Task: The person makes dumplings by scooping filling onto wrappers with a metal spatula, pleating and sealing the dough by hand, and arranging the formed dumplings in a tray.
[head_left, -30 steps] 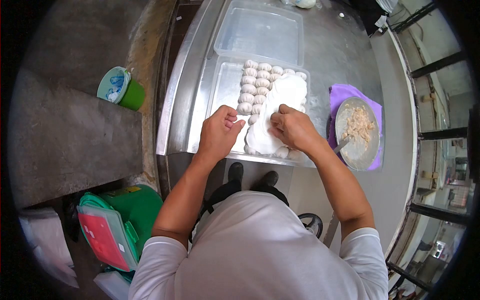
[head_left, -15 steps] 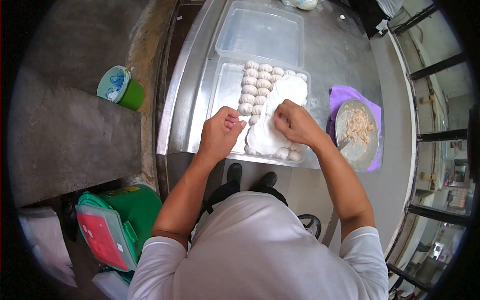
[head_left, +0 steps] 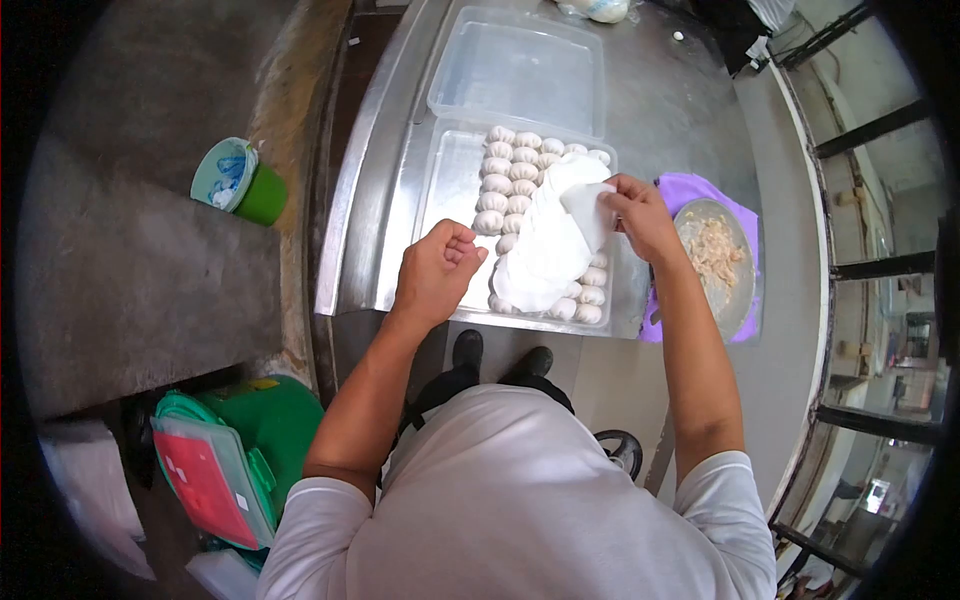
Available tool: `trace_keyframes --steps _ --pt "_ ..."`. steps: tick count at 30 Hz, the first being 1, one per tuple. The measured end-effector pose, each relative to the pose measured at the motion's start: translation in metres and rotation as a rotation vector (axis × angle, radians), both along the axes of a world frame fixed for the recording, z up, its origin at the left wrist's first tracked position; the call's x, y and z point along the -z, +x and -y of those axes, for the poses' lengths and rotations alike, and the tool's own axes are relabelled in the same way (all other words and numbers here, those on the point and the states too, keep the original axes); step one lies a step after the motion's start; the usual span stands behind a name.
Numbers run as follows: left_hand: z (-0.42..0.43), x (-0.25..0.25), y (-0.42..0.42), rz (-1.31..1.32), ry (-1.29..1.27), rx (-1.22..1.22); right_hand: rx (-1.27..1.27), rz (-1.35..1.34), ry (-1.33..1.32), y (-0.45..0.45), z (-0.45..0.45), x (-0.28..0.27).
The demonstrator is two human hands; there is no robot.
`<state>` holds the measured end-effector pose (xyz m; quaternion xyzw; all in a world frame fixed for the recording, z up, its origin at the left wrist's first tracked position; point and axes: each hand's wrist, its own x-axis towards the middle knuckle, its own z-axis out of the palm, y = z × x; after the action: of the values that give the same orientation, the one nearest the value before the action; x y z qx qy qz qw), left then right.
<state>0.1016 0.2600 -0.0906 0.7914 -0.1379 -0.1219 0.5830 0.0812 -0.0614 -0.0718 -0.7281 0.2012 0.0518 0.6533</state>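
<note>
In the head view, several pleated dumplings [head_left: 495, 182] stand in rows in a shallow clear plastic tray [head_left: 452, 185]. A loose pile of thin white dough wrappers [head_left: 540, 262] lies over part of the rows. My right hand [head_left: 640, 215] pinches one wrapper [head_left: 585, 207] by its edge at the pile's upper right, and this wrapper is lifted and partly folded over. To the left, my left hand [head_left: 437, 272] hovers over the tray's left side, fingers curled and thumb close to them. Nothing shows in it.
A metal bowl of pale filling [head_left: 745, 285] rests on a purple cloth [head_left: 685, 187] at the right. Behind the tray is another clear container [head_left: 520, 65]. A green bucket [head_left: 265, 195] stands left of the metal table [head_left: 660, 100]. Windows line the right side.
My right hand has moved up and to the right, peeling a wrapper's edge up from the pile. The left hand has hardly moved.
</note>
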Motion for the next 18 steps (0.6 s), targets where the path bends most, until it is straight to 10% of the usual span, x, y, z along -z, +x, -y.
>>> trace_keyframes --steps 18 --pt "0.13 -0.068 -0.012 -0.582 -0.639 0.46 0.144 0.237 0.632 -0.108 -0.002 -0.059"
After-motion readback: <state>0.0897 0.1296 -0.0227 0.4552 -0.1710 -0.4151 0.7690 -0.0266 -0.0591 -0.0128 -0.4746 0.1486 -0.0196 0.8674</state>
